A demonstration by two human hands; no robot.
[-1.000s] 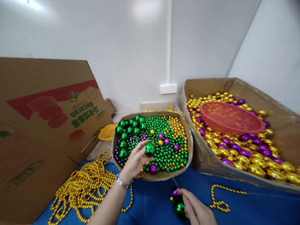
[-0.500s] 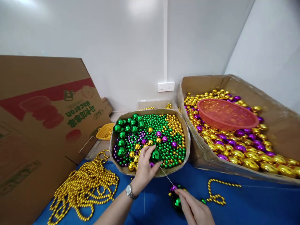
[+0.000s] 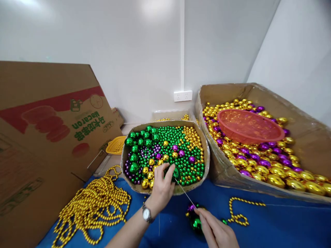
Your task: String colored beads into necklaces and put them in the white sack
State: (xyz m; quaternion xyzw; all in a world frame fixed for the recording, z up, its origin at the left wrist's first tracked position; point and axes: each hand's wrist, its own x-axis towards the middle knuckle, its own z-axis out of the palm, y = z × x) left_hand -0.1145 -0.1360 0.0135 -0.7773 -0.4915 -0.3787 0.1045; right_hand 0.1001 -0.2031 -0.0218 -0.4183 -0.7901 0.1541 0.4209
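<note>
- L hand point(image 3: 162, 184): bare, fingers clamped on a lg. green ball point(image 3: 176, 172), smooth + mirror-shiny, held over the near edge of the middle box; fingers hide part of it. Watch point(image 3: 146, 214) on wrist, round pale dial, metal band.
- R hand point(image 3: 218, 225): lower, over the worktop, thumb + fingers pinched on a needle point(image 3: 186, 197), thin, straight, metallic.
- Needle slants up-left btwn the hands, tip at the ball's near side; can't tell if it's in a hole.
- Just beside R fingers: bead clump point(image 3: 196, 222), glossy, one big green ball w/ smaller purple + gold ones, partly hidden by the hand.
- Middle box point(image 3: 190, 188): cardboard, rounded outline, rim looks taped. Full of shiny round beads: lg. green at L, sm. dark purple next to them, sm. green in centre, sm. gold at far R, a few mid-size gold + purple on top.
- R side: lg. box point(image 3: 307, 119), creased cardboard w/ clear tape, gold + purple beads, some oval; red basin point(image 3: 249, 125), oval, see-through plastic, sits on them.
- L side: heap of gold strands point(image 3: 95, 199), sm. round beads, tangled loops; behind it a yellow basket point(image 3: 110, 148), plastic, w/ sm. gold beads.
- Far L: brown carton point(image 3: 23, 165), flat-sided, red + green print upside down.
- Worktop point(image 3: 172, 229): blue, matte; short gold strand point(image 3: 239, 219) curls near R hand.
</note>
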